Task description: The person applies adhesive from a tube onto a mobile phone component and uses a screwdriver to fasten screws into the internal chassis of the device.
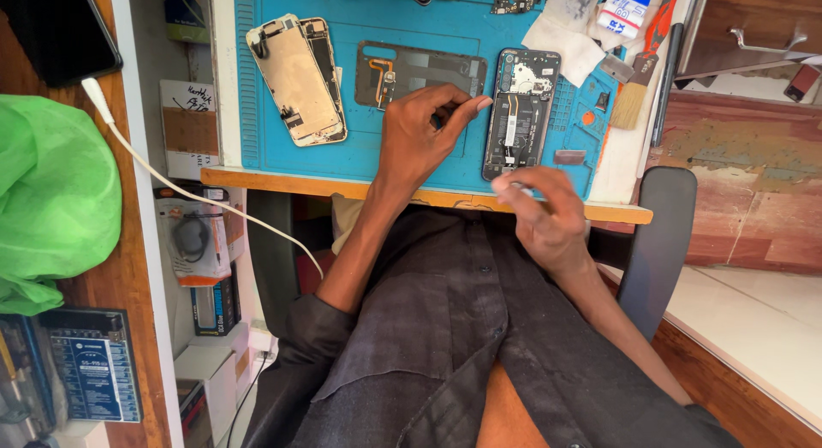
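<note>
On the blue repair mat (428,37), an opened dark phone (521,114) with its back off is laid upright between the two hands, board and flex cables exposed. The left hand (419,140) is rested on the mat just beside the phone's left edge, fingers loosely apart, index tip stretched toward the phone's upper corner; nothing is gripped by it. The right hand (548,217) is held at the phone's lower end, thumb and fingers pinched together on something small and pale; what it is can't be told, prob. a thin tool or a part. Risk, as judged: the phone isn't clamped, only flanked, so a push from the rt hand could slide it across the mat. The bare flex and connectors could be torn or bent if the pinched item slips. A second opened phone (298,80) w/ gold-coloured shield and a dark back frame (419,71) lie near on the left; a brush (635,93) sits at the mat's right edge. Small parts could be knocked off the table edge (342,187), close below the phone.
</note>
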